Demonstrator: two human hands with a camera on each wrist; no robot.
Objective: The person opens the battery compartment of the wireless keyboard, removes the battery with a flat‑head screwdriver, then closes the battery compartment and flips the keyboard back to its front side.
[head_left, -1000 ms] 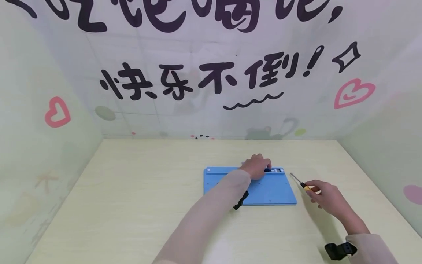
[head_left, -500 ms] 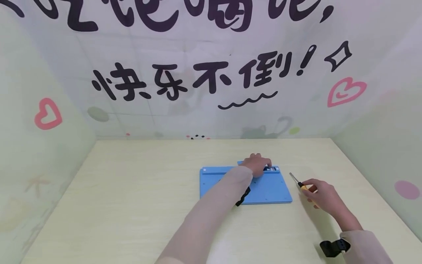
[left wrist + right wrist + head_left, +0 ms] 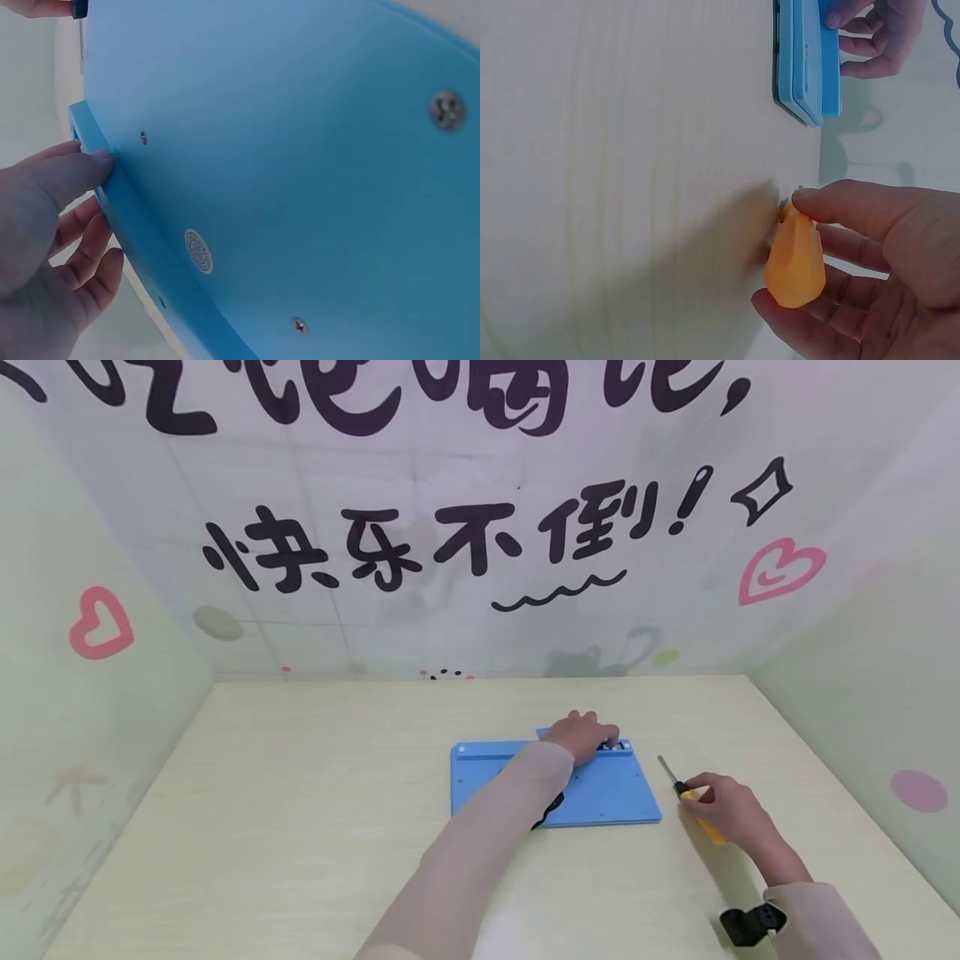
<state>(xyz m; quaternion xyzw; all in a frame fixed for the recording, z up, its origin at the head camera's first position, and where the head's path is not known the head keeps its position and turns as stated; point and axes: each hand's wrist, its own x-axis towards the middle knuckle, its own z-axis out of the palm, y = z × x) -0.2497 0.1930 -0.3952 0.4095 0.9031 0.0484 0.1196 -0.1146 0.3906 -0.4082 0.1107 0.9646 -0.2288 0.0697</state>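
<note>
A flat blue device like an upturned keyboard (image 3: pixel 607 797) lies on the table, with screws and an oval sticker (image 3: pixel 199 251) on its upper face. My left hand (image 3: pixel 581 737) grips the raised bar along its far edge. In the left wrist view the thumb lies on the bar's near side and the fingers reach behind it. A slot with dark and white parts shows at the bar's right end. To the right, my right hand (image 3: pixel 731 810) pinches a screwdriver (image 3: pixel 795 266) by its yellow handle, the metal tip pointing away, apart from the device.
The pale wooden table (image 3: pixel 262 818) stretches out on the left and in front. Printed walls enclose it at the back (image 3: pixel 390 635) and both sides. A black wrist camera (image 3: pixel 750 927) sits on the right wrist.
My right fingers have shifted on the screwdriver, and more of its yellow handle now shows below the hand. The left hand stays on the bar. The head view has drifted slightly.
</note>
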